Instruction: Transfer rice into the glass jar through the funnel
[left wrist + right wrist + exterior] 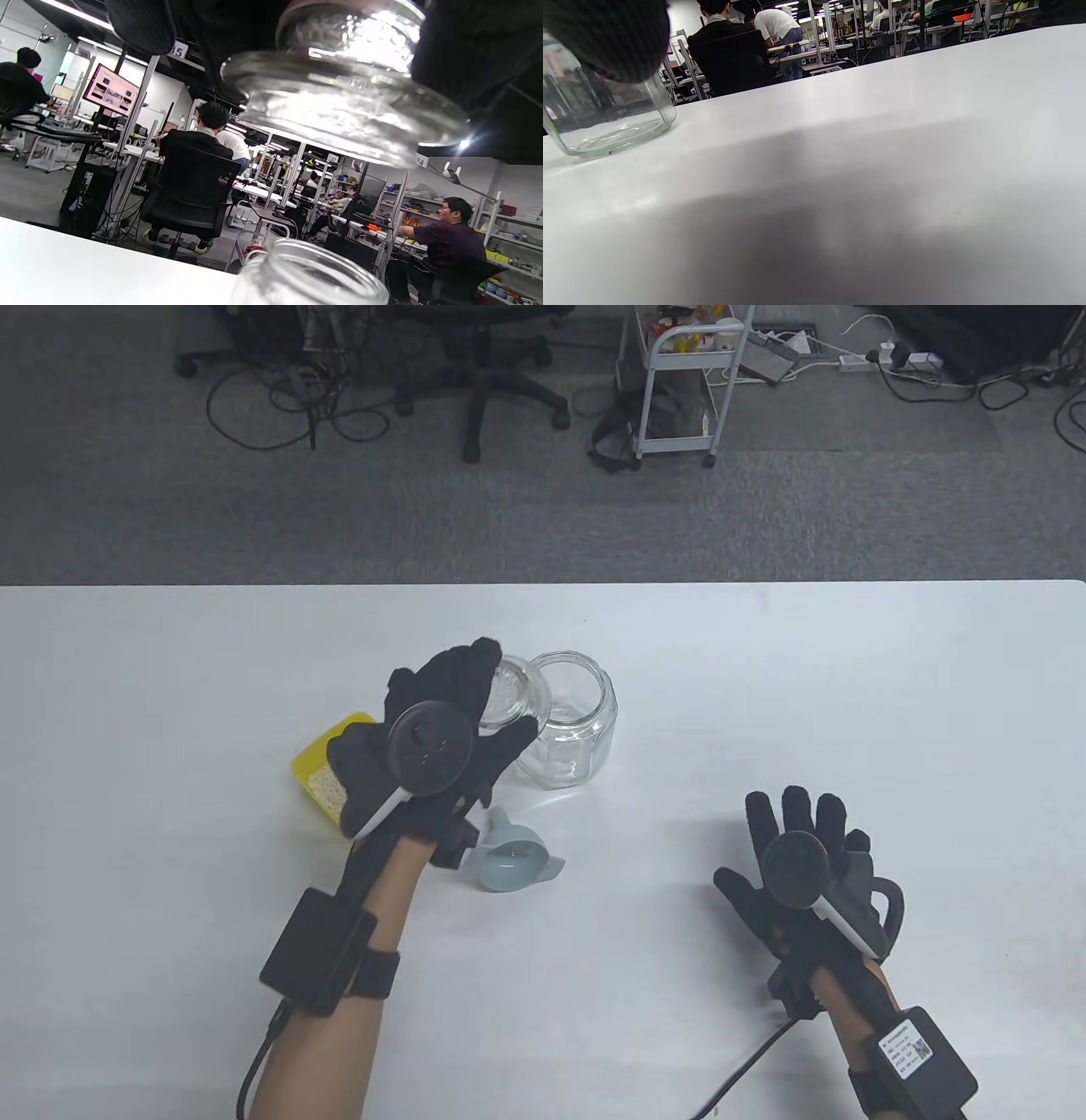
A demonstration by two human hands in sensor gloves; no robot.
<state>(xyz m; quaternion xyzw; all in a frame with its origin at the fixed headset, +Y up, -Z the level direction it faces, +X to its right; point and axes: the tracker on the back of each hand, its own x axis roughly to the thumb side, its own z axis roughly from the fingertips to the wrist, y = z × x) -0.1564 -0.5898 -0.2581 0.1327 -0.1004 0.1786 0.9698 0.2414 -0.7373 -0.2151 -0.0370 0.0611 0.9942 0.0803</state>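
An open glass jar (570,725) stands mid-table; its rim shows in the left wrist view (309,271) and its base in the right wrist view (611,127). My left hand (454,704) holds the glass jar lid (509,700) in the air just left of the jar mouth; the lid fills the top of the left wrist view (343,89). A grey funnel (511,857) lies on its side near my left wrist. A yellow container with rice (327,772) sits partly under my left hand. My right hand (806,840) rests flat on the table, holding nothing.
The white table (170,729) ends at its far edge, with grey floor, an office chair (488,373) and a white cart (679,381) beyond. Cables run from both wrists to the near edge.
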